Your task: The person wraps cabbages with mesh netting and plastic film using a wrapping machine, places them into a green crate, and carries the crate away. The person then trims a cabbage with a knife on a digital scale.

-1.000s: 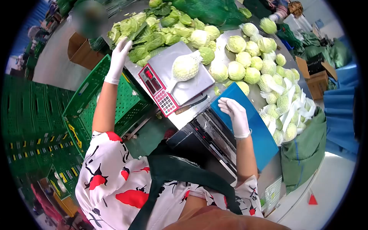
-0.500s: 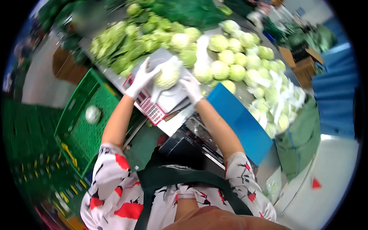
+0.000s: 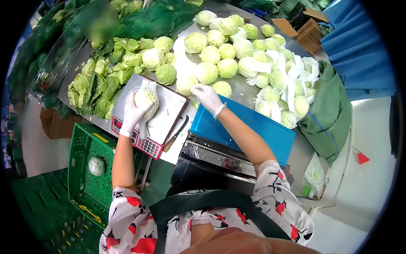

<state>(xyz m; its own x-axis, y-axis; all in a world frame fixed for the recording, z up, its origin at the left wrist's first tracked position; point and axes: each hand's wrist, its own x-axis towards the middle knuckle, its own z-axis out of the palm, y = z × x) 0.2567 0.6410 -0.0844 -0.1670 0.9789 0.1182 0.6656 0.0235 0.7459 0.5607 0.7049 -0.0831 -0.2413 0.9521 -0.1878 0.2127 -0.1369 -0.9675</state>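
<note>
The netted cabbage [image 3: 146,100] sits on the scale [image 3: 168,106], the left hand [image 3: 134,111] now grasping its side. The right hand [image 3: 206,97] has left the scale for the blue panel's [image 3: 249,125] far edge (curled; whether its grip holds anything, I cannot tell).

Glossy blue plastic box lid [image 3: 249,127], smooth metal scale plate [image 3: 165,114], rumpled matt cloth sack [image 3: 327,110].

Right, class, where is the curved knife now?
In the head view, the knife lies just right of the scale, left of the blue panel, its wooden handle nearer the person.
</note>
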